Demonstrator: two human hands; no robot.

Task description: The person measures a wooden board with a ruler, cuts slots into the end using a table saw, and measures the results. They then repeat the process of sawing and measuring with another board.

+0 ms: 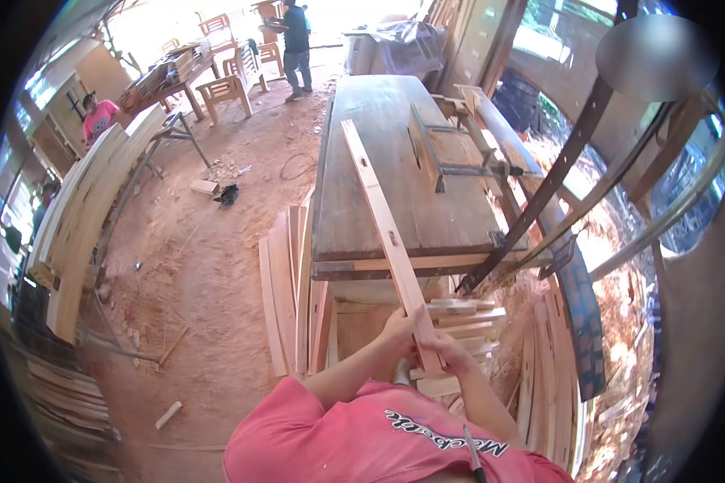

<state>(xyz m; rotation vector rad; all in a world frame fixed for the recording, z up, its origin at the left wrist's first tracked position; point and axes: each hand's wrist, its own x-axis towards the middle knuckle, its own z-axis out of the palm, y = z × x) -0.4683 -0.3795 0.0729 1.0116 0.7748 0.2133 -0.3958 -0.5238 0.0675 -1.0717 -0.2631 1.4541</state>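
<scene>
A long pale wooden bar (379, 208) with slots cut in its face lies slanted over the dark worktable (362, 105), its near end sticking out past the table's front edge. Round that near end, my left hand (400, 328) grips the bar from the left side. My right hand (449, 354) holds the same end from the right, slightly nearer my body. On the table, right of the bar, is a fence with a metal frame (451, 149).
Boards (278, 298) lean left of the table, with short wood pieces (463, 318) beneath its front. Long planks (97, 217) are stacked at left. A person in dark clothes (296, 48) stands behind; another in pink (99, 117) is at far left. Metal bars (540, 197) slant at right.
</scene>
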